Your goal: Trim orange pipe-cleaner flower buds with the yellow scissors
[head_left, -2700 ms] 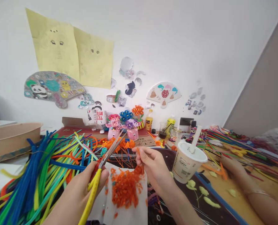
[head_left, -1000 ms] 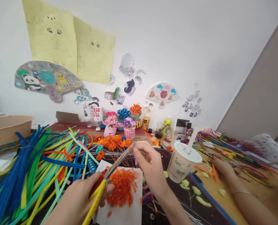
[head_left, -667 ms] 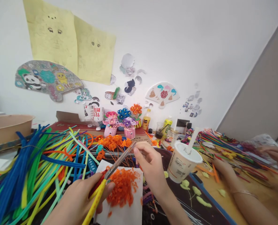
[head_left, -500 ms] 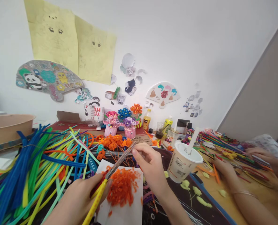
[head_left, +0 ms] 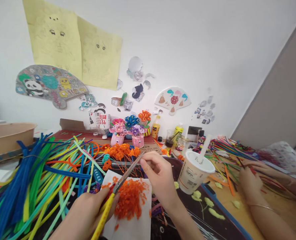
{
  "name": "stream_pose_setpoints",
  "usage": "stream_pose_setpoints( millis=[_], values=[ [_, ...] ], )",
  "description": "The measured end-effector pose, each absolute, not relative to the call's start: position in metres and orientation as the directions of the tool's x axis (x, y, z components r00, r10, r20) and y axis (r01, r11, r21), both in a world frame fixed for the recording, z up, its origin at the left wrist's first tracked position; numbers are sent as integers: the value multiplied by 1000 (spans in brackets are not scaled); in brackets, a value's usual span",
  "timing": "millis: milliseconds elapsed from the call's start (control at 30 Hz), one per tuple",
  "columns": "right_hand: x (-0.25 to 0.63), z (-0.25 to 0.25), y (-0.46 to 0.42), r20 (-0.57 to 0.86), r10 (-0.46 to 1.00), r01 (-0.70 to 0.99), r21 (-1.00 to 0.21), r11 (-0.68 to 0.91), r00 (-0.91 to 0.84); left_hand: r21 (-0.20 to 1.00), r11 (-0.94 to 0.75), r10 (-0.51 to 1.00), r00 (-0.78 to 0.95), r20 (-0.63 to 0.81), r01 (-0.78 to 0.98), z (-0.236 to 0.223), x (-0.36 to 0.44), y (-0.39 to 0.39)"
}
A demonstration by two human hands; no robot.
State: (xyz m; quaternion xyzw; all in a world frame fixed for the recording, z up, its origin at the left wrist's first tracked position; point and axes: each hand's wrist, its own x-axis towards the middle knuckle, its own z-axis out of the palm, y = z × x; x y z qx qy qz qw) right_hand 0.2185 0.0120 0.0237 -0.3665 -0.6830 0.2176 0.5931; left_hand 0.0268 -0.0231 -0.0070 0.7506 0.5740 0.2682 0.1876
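My left hand (head_left: 91, 206) is closed around a pair of scissors (head_left: 124, 178) with yellow handles. Their metal blades point up and away, and the tips reach my right hand (head_left: 159, 173). The right thumb and fingers pinch together at the blade tips; whatever lies between them is hidden or too small to make out. Below the blades, a white sheet of paper (head_left: 140, 228) carries a pile of orange fuzzy clippings (head_left: 130, 200). Just behind it lie orange pipe-cleaner flowers (head_left: 119, 151) on thin stems.
Many coloured pipe cleaners (head_left: 50, 180) cover the left side. A white-lidded cup with a straw (head_left: 195, 173) stands right of my right hand, beside pale yellow petals (head_left: 209, 201). Finished flower pots (head_left: 138, 140) stand at the back. Another person's hands (head_left: 250, 181) work at far right.
My hands and the scissors stay almost in place, with the view shifting slightly. At the right, the other person's near hand has moved up and right, closer to their other hand.
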Motion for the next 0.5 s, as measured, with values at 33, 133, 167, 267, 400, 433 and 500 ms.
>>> stream_pose_setpoints(
  millis=[33,133,167,267,400,433,500],
  values=[
    [219,23,13,642,766,247,-738,628,-29,588,-254,967,181,181,768,-5,28,-24],
    [219,22,15,624,781,266,-749,607,-27,606,-197,980,130,153,770,-7,27,-26],
    [219,22,15,620,785,273,-751,601,-23,627,-196,980,128,152,754,-11,26,-26],
    [219,23,14,609,793,283,-760,585,-2,692,-211,975,93,204,690,-21,20,-27],
    [219,25,13,596,803,262,-775,575,1,693,-124,984,0,176,710,-9,19,-30],
    [219,25,13,594,804,258,-777,573,2,690,-110,985,-17,174,716,-3,20,-30],
    [219,25,12,596,803,257,-778,573,13,668,-97,990,0,144,738,9,23,-31]
  ],
)
